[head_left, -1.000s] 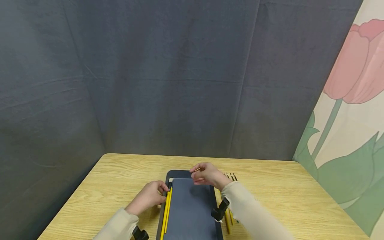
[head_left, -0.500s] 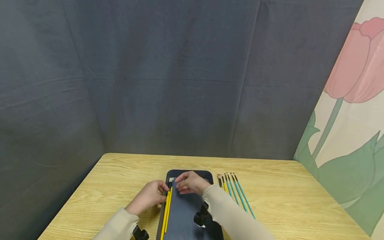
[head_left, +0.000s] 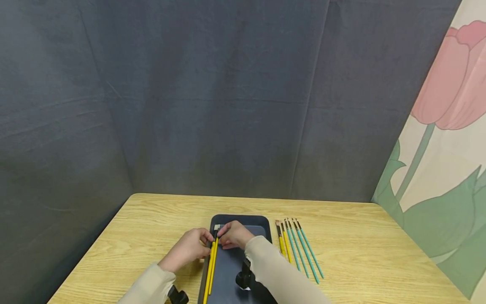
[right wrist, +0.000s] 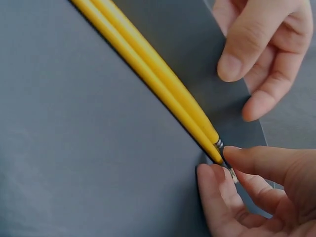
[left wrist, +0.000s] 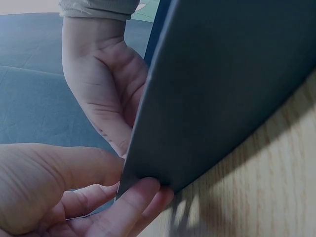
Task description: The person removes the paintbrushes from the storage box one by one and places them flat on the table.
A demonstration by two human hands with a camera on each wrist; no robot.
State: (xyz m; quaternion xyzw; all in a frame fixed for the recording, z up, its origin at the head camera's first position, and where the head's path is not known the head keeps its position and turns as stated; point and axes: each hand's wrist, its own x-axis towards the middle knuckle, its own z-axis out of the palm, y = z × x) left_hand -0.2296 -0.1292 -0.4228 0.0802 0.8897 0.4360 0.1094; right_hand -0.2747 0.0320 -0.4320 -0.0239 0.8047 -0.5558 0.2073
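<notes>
Two yellow-handled paintbrushes point(head_left: 211, 270) lie side by side along the left wall of a dark tray point(head_left: 241, 218). In the right wrist view, thumb and fingertips of my right hand point(right wrist: 266, 185) pinch the ferrule end of the paintbrushes point(right wrist: 153, 79); whether one or both cannot be told. My left hand point(head_left: 190, 249) grips the tray's left wall, as the left wrist view shows, its fingers on the outer face of the tray point(left wrist: 207, 98) and its thumb at the edge. The bristle ends are mostly hidden behind the right fingers.
To the tray's right, two yellow paintbrushes point(head_left: 284, 242) and several turquoise paintbrushes point(head_left: 305, 249) lie fanned on the wooden table point(head_left: 364, 253). A dark grey curtain point(head_left: 228, 105) hangs behind the table, and a tulip-patterned cloth point(head_left: 436, 147) hangs at the right.
My right hand has moved left across the tray to the two yellow paintbrushes, and its forearm uncovers the brushes on the right. The left hand stays at the tray's wall.
</notes>
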